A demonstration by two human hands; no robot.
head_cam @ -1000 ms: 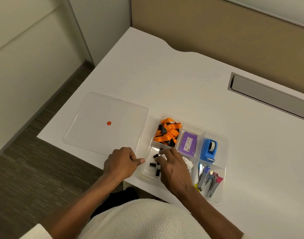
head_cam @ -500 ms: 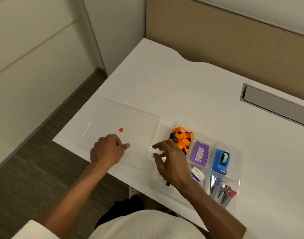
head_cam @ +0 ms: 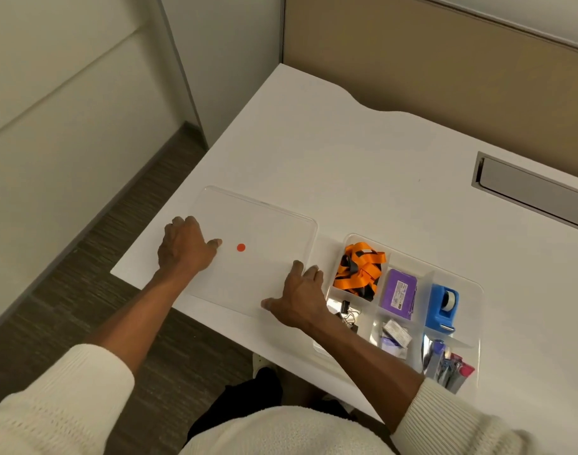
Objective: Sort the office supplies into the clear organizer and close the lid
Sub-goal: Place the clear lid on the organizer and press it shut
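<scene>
The clear lid [head_cam: 264,224], marked with a red dot [head_cam: 241,247], lies flat on the white desk to the left of the clear organizer [head_cam: 471,284]. My left hand [head_cam: 186,247] grips the lid's left edge, fingers curled over it and thumb on top. My right hand [head_cam: 300,297] holds the lid's front right corner, right beside the organizer. The compartments hold an orange lanyard [head_cam: 360,267], a purple box [head_cam: 399,292], a blue tape dispenser [head_cam: 442,307], black binder clips [head_cam: 346,310], small packets [head_cam: 394,336] and staplers [head_cam: 448,369].
A grey cable slot [head_cam: 530,192] is set into the desk at the far right. A beige partition [head_cam: 445,77] stands behind the desk. The desk's left and front edges run close to the lid, with carpeted floor [head_cam: 94,257] below.
My right hand has left the binder-clip compartment and moved left to the lid's corner. My left hand has slid left across the lid to its left edge.
</scene>
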